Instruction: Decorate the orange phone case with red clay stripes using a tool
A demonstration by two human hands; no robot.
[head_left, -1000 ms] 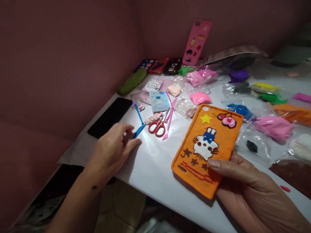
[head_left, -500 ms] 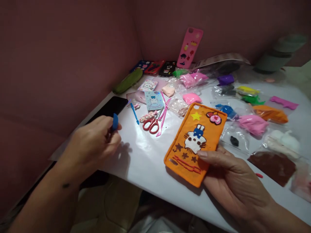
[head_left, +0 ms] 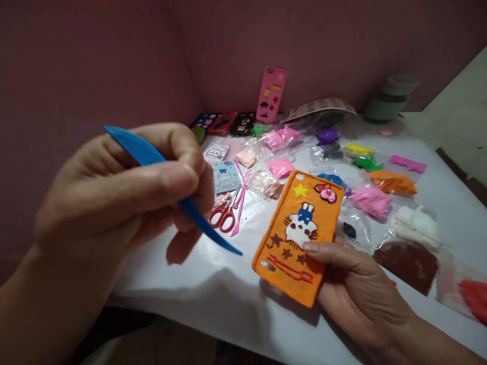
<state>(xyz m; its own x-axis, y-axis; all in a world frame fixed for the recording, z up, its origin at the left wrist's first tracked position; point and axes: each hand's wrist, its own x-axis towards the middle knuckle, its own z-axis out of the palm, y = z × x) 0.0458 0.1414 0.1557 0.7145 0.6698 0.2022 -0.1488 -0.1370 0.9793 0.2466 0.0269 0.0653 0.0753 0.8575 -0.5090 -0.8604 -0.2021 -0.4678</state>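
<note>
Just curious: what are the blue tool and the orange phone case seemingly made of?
Blue tool: probably hard plastic, smooth and slightly glossy, tapering to a thin point. Orange phone case: seemingly covered in soft modelling clay, matte, with uneven edges and raised stars and a cat figure.

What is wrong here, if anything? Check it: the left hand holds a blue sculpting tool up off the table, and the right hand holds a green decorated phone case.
The colour is wrong. In the head view the phone case in the right hand is orange, not green. The rest stands: the left hand holds the blue sculpting tool up off the table.
</note>
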